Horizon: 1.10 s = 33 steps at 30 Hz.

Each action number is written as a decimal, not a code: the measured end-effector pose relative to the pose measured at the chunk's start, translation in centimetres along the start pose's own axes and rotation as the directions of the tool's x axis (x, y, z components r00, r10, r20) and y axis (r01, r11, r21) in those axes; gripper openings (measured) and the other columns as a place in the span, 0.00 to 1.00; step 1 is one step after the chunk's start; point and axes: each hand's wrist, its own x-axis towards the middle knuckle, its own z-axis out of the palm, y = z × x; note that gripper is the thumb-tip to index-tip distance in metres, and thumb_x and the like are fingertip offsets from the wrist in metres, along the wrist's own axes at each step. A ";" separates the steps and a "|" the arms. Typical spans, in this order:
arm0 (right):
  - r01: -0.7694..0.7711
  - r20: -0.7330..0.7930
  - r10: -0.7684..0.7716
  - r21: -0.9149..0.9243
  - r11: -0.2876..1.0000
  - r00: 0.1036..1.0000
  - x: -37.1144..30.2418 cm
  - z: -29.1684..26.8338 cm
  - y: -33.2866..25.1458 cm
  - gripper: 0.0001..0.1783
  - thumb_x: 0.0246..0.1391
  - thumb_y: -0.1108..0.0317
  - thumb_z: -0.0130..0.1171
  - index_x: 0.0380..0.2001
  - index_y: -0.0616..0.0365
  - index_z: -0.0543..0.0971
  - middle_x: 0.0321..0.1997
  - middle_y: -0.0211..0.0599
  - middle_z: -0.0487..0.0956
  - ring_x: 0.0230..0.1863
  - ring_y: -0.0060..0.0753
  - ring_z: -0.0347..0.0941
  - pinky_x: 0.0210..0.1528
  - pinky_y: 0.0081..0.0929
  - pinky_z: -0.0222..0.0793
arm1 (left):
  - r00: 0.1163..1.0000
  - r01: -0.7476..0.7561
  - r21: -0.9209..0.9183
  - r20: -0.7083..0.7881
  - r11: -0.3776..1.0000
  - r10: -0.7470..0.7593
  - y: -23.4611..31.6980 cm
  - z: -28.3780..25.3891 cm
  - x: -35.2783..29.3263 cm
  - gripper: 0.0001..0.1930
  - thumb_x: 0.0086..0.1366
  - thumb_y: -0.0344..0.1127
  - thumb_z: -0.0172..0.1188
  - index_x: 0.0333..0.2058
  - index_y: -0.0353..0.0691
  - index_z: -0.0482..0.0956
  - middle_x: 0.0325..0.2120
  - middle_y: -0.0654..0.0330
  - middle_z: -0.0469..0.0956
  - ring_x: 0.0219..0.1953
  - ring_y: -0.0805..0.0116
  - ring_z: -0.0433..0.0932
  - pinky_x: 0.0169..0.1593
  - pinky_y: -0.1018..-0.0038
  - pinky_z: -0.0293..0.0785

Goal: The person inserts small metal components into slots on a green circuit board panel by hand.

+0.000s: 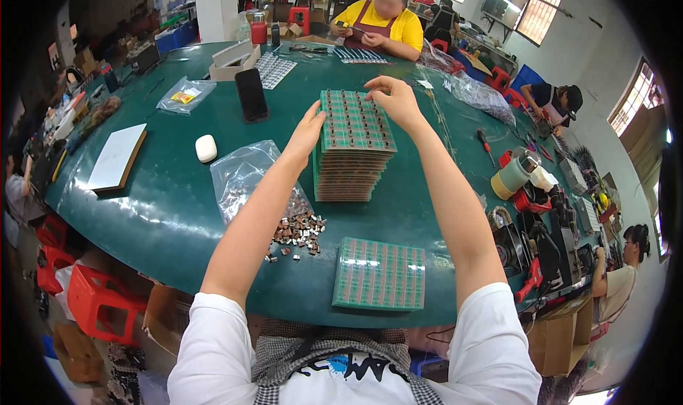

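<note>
A tall stack of green circuit boards (353, 149) stands in front of me, its top board carrying rows of small dark components. Along the stack's left edge lies my left hand (306, 133), its fingers stretched out and touching the side. Over the far right corner of the top board, my right hand (395, 100) is closed with bent fingers, thumb and forefinger close together by the end of a component row. What sits between those fingertips is too small to make out. Closer to me is a lower pile of bare green boards (379, 273).
Loose small metal-and-brown components (302, 233) spill from a clear plastic bag (245, 170). A white case (205, 148), a black phone (251, 96) and a white-topped block (117, 156) are to the left. A screwdriver (485, 147) lies right. A person in yellow (405, 28) works across the table.
</note>
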 end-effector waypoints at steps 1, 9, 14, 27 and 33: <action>-0.003 0.043 0.004 -0.024 1.000 0.999 -0.2 0.1 -0.7 0.14 0.49 0.73 0.49 0.39 0.59 0.80 0.37 0.37 0.83 0.42 0.32 0.78 0.46 0.27 0.70 | 1.000 0.000 0.005 -0.006 1.000 0.000 0.0 -0.1 0.1 0.29 0.70 0.43 0.44 0.66 0.43 0.52 0.64 0.50 0.58 0.66 0.59 0.55 0.66 0.70 0.48; 0.095 -0.049 -0.100 -0.093 0.991 0.994 -0.1 0.5 -0.1 0.15 0.51 0.71 0.45 0.40 0.58 0.78 0.37 0.37 0.82 0.43 0.40 0.77 0.48 0.33 0.69 | 0.997 -0.050 0.019 -0.049 0.999 0.051 0.0 -0.2 1.7 0.28 0.70 0.42 0.45 0.65 0.40 0.56 0.63 0.50 0.60 0.65 0.60 0.57 0.65 0.70 0.50; -0.015 -0.184 -0.022 -0.196 0.981 0.983 -0.4 0.6 0.2 0.15 0.53 0.67 0.45 0.40 0.56 0.78 0.40 0.45 0.80 0.46 0.47 0.75 0.50 0.38 0.68 | 0.970 -0.059 0.195 -0.222 0.979 0.102 0.0 -2.0 7.4 0.19 0.64 0.44 0.51 0.45 0.36 0.79 0.47 0.49 0.77 0.53 0.60 0.73 0.57 0.69 0.63; -0.306 -0.105 0.300 -0.049 0.951 0.948 -2.5 -0.4 3.3 0.17 0.51 0.64 0.49 0.38 0.59 0.82 0.32 0.45 0.82 0.33 0.38 0.79 0.41 0.32 0.72 | 0.977 0.066 0.685 -0.192 0.725 0.094 -0.7 -3.0 14.7 0.30 0.50 0.54 0.59 0.38 0.28 0.81 0.42 0.42 0.78 0.46 0.46 0.77 0.50 0.60 0.71; -0.285 -0.051 0.282 -0.081 0.955 0.958 -2.4 -0.3 3.5 0.18 0.54 0.66 0.49 0.43 0.63 0.79 0.34 0.40 0.81 0.27 0.28 0.76 0.34 0.27 0.71 | 0.981 0.090 0.724 -0.181 0.684 0.063 0.1 -2.6 14.4 0.29 0.50 0.52 0.59 0.37 0.27 0.80 0.40 0.41 0.79 0.44 0.46 0.78 0.48 0.60 0.72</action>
